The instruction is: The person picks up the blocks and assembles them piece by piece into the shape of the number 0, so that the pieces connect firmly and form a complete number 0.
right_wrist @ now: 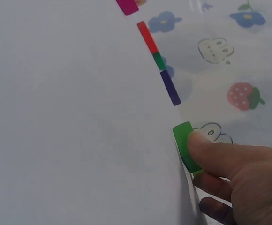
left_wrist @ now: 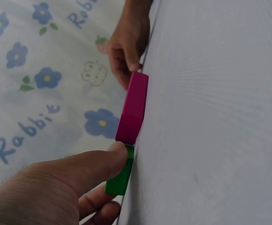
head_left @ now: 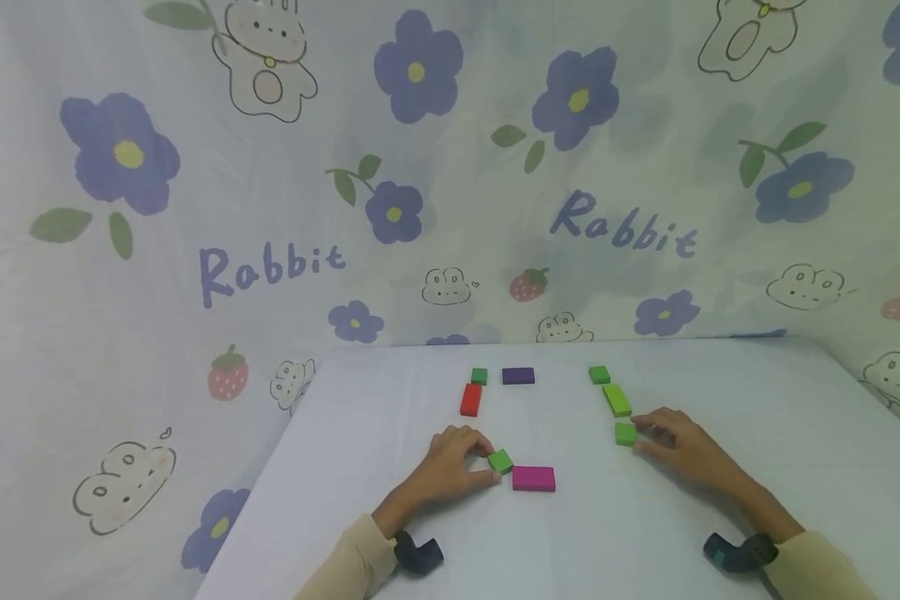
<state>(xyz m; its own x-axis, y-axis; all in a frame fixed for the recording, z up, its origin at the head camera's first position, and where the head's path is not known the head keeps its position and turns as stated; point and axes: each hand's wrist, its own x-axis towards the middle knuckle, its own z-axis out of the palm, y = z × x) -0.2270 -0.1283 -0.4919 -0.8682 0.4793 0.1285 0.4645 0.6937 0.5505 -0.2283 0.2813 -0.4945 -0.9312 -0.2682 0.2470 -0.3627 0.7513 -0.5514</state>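
Between thumb and fingers, my left hand (head_left: 450, 467) pinches a small green square block (head_left: 501, 462), which sits turned at an angle. Its corner meets or nearly meets the left end of a magenta rectangular block (head_left: 534, 478). My right hand (head_left: 682, 446) grips a light green square block (head_left: 626, 434) from its right side; in the right wrist view the thumb lies against this block (right_wrist: 183, 140). Just beyond it lies a lime rectangular block (head_left: 617, 400), with another green square block (head_left: 599, 375) past its far end.
Toward the back left, a red rectangular block (head_left: 471, 400) lies below a dark green square block (head_left: 479, 377). A purple rectangular block (head_left: 518, 376) is to their right. The white table (head_left: 330, 517) ends at a printed rabbit-and-flower cloth (head_left: 450, 167) hanging behind.
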